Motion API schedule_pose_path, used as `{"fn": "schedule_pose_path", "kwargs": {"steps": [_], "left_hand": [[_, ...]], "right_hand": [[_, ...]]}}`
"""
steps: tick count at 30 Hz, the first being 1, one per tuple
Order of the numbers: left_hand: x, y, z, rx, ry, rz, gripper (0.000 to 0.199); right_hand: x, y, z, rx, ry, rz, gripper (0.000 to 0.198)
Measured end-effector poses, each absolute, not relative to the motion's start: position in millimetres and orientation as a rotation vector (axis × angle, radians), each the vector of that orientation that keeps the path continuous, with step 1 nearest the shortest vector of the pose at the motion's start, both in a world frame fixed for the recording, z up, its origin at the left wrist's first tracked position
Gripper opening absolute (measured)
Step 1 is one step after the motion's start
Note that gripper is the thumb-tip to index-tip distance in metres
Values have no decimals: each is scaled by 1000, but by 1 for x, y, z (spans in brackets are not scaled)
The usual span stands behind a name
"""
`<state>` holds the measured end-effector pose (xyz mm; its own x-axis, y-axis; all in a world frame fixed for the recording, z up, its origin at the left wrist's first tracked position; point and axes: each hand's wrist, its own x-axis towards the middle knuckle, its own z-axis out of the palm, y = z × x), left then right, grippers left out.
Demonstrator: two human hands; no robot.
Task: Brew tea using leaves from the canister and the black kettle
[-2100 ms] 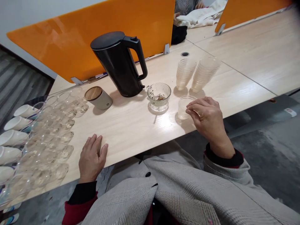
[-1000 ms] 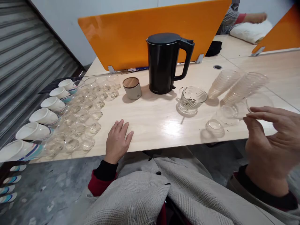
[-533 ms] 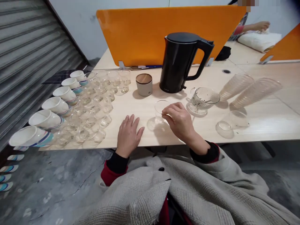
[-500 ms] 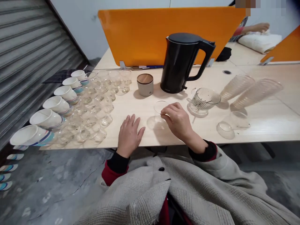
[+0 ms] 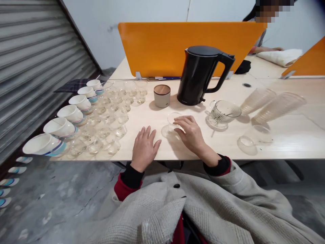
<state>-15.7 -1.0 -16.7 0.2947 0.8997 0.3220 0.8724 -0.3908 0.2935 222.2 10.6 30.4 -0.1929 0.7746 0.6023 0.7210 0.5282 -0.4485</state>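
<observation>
My left hand (image 5: 145, 149) lies flat near the table's front edge, fingers spread, holding nothing. Just behind a clear plastic cup (image 5: 173, 117) and to its right is my right hand (image 5: 190, 134). Its thumb and fingers are apart beside the cup's rim; whether a fingertip still touches it is hard to see. The cup stands upright on the table, partly covered by that hand. Beyond it sit a grey canister (image 5: 162, 100) with a wooden lid and a black electric kettle (image 5: 198, 74). To the right, a ribbed glass cup (image 5: 224, 113) holds dark bits resembling leaves.
Rows of clear cups (image 5: 101, 130) with a little in them stand at the left, beside a line of white paper cups (image 5: 59, 127). Stacked clear cups (image 5: 278, 106) and a tipped cup (image 5: 262, 134) lie right. An orange partition (image 5: 157, 51) stands behind; a person is beyond it.
My right hand's thumb and fingers have come apart from a pinch at the cup's rim. The view has shifted slightly. The other person's hand has lowered onto the white cloth-like item.
</observation>
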Motion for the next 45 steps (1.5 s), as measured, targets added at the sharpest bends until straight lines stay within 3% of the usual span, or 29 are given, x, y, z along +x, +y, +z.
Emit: {"fn": "schedule_pose_path", "kwargs": {"steps": [4, 11, 15, 22, 35, 40, 45], "left_hand": [[-19, 1, -21, 2448, 1674, 719, 50], [-25, 32, 14, 2185, 1528, 877, 67], [-8, 94, 37, 1876, 1373, 1125, 82], [31, 179, 33, 1479, 1355, 1233, 119], [56, 202, 14, 1498, 1115, 1358, 103], [61, 209, 7, 1499, 1150, 1459, 82], [59, 213, 2, 1427, 1106, 1575, 74]], "right_hand": [[236, 10, 28, -1208, -1853, 50, 36], [249, 16, 18, -1223, -1873, 96, 34], [249, 21, 6, -1208, -1802, 141, 56], [248, 36, -11, -1215, -1757, 402, 86], [233, 43, -9, -1311, -1673, 634, 111], [226, 48, -7, -1297, -1641, 731, 104], [227, 54, -4, -1293, -1564, 809, 98]]}}
